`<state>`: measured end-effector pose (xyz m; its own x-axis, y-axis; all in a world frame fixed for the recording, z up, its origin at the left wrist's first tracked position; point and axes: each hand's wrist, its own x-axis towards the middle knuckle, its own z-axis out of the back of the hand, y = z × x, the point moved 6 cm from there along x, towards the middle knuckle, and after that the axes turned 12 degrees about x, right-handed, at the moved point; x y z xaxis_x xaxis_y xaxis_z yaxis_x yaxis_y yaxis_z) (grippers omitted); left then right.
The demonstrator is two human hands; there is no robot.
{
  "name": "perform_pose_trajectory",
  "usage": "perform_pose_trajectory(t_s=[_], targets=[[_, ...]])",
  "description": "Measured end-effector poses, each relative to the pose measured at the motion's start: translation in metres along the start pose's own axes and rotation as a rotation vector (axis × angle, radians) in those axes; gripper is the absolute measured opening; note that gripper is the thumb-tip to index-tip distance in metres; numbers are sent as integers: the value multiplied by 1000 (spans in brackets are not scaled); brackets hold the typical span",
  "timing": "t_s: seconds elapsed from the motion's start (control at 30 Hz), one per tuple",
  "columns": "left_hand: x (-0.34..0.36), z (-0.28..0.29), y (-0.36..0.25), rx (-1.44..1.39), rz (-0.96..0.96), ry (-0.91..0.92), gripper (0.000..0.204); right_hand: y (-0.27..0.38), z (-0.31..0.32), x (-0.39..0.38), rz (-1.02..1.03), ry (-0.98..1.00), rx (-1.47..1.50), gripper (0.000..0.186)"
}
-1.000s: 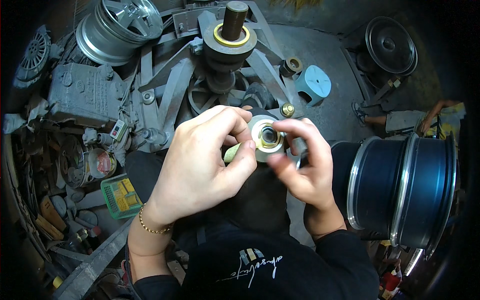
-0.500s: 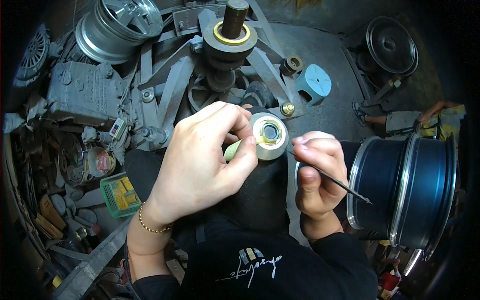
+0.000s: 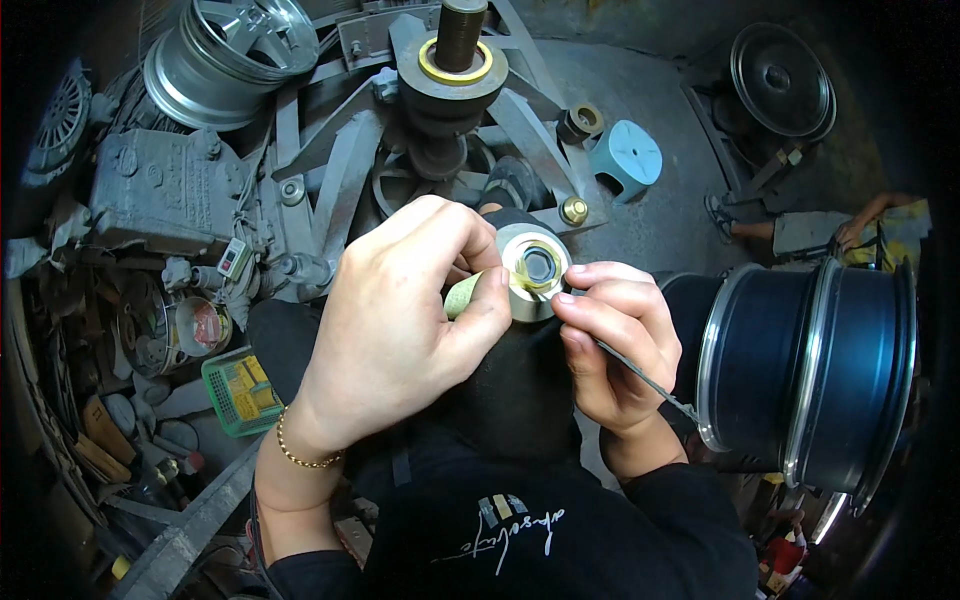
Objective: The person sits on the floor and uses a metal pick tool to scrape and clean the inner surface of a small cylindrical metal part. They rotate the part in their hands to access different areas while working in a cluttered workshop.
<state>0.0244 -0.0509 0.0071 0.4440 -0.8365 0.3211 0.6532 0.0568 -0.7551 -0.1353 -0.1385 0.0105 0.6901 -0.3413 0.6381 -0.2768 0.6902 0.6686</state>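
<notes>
My left hand (image 3: 400, 320) is closed on a light green cylindrical piece (image 3: 459, 299), its fingertips at a pale ring-shaped part (image 3: 516, 244) with yellowish material round its inner bore. This part sits on a dark body beneath my hands. My right hand (image 3: 622, 345) pinches a long thin dark tool (image 3: 642, 376) whose upper end reaches the right side of the ring's bore; the other end slants down to the lower right.
A steel frame (image 3: 350, 170) holds a threaded shaft (image 3: 460, 25). Wheel rims (image 3: 225, 70), a dark rim stack (image 3: 860, 370), a cast housing (image 3: 160, 190), green basket (image 3: 225, 390) and blue stool (image 3: 630, 150) surround me. Another person's leg and arm (image 3: 850, 235) show at right.
My right hand swung out to the lower right with the thin tool showing, then moved up and left to the ring. My left hand has stayed almost in place.
</notes>
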Motion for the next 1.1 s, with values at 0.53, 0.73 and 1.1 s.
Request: perform_pose_trajectory(t_s=[0.53, 0.73, 1.1], targets=[[3, 4, -4, 126, -26, 97, 10, 1, -4, 0, 31, -9, -54, 31], [7, 5, -8, 160, -49, 70, 9, 0, -4, 2, 26, 2, -40, 30], [12, 6, -9, 179, -106, 75, 8, 3, -7, 1, 38, 6, -97, 30]])
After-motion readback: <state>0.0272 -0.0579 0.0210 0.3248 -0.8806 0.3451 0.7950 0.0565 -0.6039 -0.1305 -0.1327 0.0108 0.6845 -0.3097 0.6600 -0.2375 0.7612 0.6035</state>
